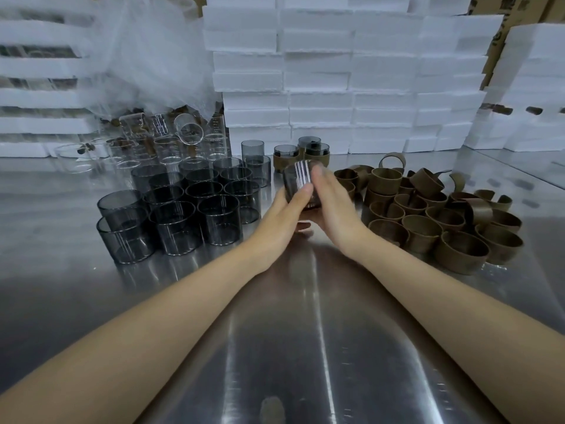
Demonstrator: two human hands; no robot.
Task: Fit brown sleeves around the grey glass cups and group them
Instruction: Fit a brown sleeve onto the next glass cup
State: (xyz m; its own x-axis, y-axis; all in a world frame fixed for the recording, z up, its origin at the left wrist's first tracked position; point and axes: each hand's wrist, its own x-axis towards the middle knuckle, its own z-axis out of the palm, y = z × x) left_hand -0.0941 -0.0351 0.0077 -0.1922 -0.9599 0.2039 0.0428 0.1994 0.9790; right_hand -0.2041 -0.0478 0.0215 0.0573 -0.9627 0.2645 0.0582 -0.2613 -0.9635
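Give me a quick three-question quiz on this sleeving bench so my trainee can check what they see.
1. True or false: the loose brown sleeves are piled to the right of the hands.
2. What do the left hand and right hand hold between them? A, a grey cup; B, a clear beaker; C, a foam box.
3. How many sleeved cups stand behind the hands?
Key: 1 true; 2 A; 3 three.
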